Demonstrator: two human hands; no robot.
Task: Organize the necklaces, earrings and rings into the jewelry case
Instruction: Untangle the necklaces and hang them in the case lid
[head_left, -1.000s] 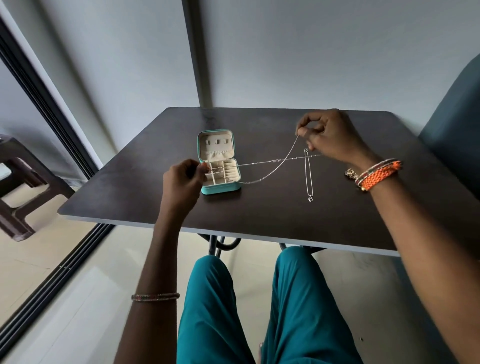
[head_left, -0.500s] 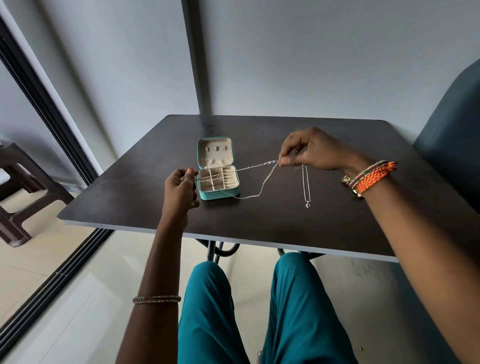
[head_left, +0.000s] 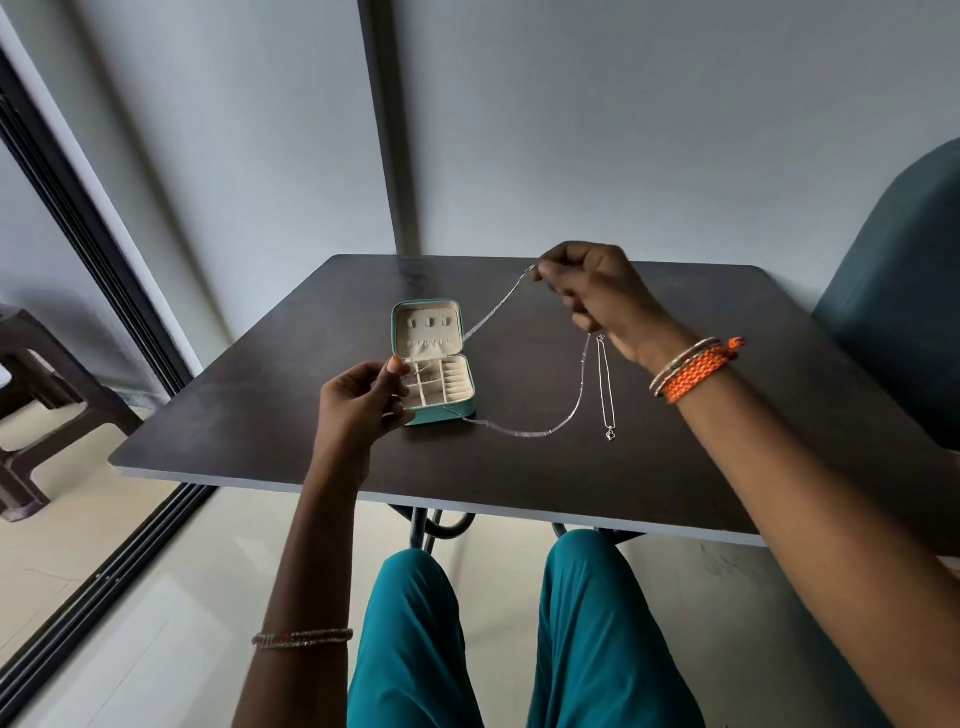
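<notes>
A small teal jewelry case (head_left: 445, 411) lies open on the dark table (head_left: 519, 478), its cream compartments facing up. My left hand (head_left: 358, 402) pinches one end of a long silver chain necklace (head_left: 524, 432) just left of the case. My right hand (head_left: 597, 293) pinches the other part of that chain, raised above the table to the right of the case. The chain sags in a loop onto the table in front of the case. A second thin necklace with a small pendant (head_left: 607, 395) lies on the table under my right wrist.
A teal chair (head_left: 904, 322) stands at the table's right side. A dark plastic stool (head_left: 47, 384) is on the floor to the left, beyond a sliding door track (head_left: 104, 571). My knees (head_left: 509, 623) are under the near table edge.
My right hand has risen and moved back and to the right, drawing the chain out longer. My left hand has stayed by the case's left side, still pinching the chain.
</notes>
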